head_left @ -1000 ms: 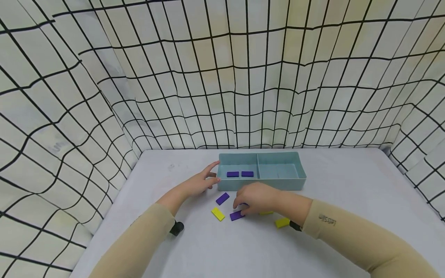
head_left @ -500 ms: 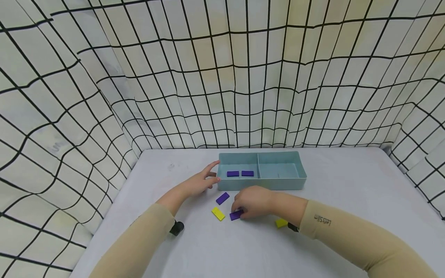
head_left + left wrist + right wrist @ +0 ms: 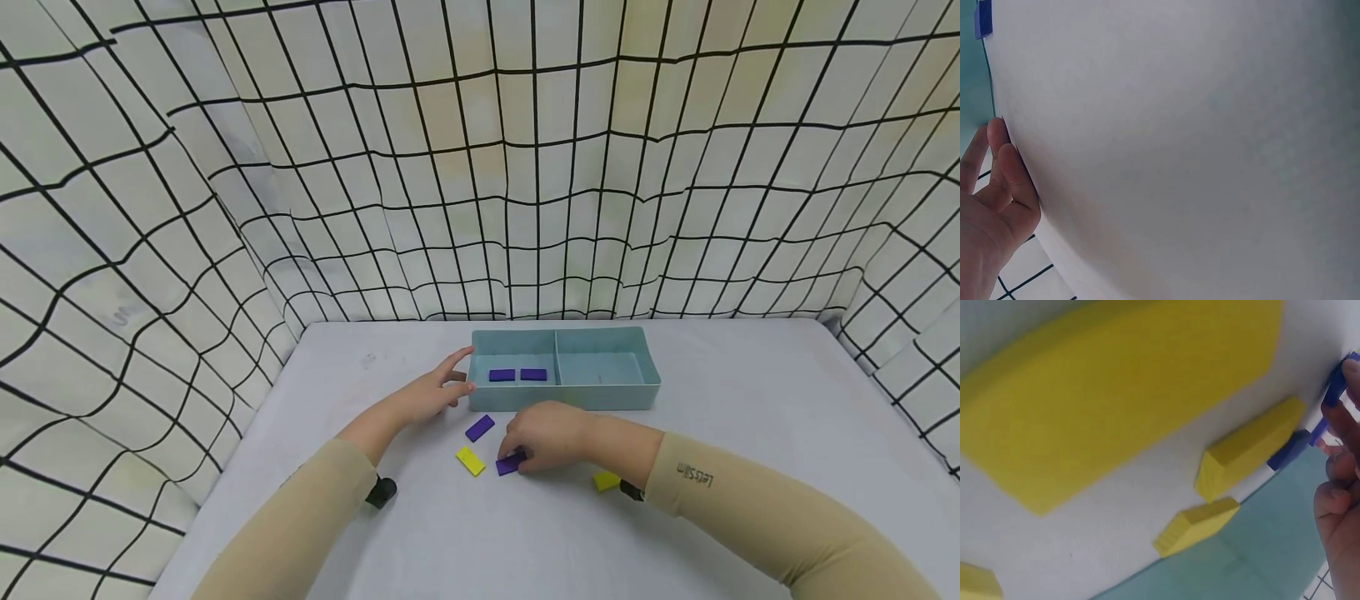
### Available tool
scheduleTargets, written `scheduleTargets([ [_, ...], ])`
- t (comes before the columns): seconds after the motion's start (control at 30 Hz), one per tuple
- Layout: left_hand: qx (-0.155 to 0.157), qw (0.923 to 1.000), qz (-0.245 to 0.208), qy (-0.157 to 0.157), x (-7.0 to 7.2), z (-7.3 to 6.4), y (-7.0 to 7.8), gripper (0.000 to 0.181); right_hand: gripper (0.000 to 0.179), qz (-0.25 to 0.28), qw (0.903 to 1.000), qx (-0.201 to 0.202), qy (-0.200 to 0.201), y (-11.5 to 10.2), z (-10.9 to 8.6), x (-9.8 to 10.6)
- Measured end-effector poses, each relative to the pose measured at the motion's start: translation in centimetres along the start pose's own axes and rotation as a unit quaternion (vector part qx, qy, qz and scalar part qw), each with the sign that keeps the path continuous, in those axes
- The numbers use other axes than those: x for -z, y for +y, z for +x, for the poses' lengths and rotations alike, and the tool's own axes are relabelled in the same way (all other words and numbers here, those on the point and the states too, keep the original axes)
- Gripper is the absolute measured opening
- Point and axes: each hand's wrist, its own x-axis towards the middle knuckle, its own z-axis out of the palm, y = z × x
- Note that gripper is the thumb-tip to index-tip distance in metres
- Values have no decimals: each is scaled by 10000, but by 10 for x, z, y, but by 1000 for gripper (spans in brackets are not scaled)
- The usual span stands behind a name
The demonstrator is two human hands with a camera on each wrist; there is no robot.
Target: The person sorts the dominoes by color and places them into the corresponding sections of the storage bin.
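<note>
In the head view my right hand (image 3: 551, 435) pinches a small purple block (image 3: 509, 464) low over the white table, in front of the box. In the right wrist view the fingertips hold that block's ends. My left hand (image 3: 426, 397) touches the left end of the pale blue two-compartment box (image 3: 570, 401), thumb and forefinger spread at its rim. Two purple blocks (image 3: 502, 375) lie side by side in the left compartment. Just left of my right hand are a loose purple block (image 3: 480, 427) and a yellow block (image 3: 471, 461).
Another yellow block (image 3: 606, 481) lies under the right wrist. More yellow blocks (image 3: 1250, 447) and a purple block (image 3: 1289, 450) show beneath the right hand in the right wrist view. White walls with black grid lines (image 3: 536, 200) enclose the table.
My right hand has drawn slightly down and left, its fingers settling at the purple block. The left hand and the box stay put.
</note>
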Motion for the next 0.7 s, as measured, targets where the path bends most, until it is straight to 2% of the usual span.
scheduleTargets([
  [0.3,-8,10000,-30,-49,1,-1,1,70,30,487,9986,-58,216,4,-8,19],
  [0.47,-36,10000,3,-50,0,-1,1,70,29,534,9982,-99,266,6,-12,29],
  [0.7,6,10000,24,-16,-1,-1,1,70,30,596,9962,-368,509,13,-20,50],
])
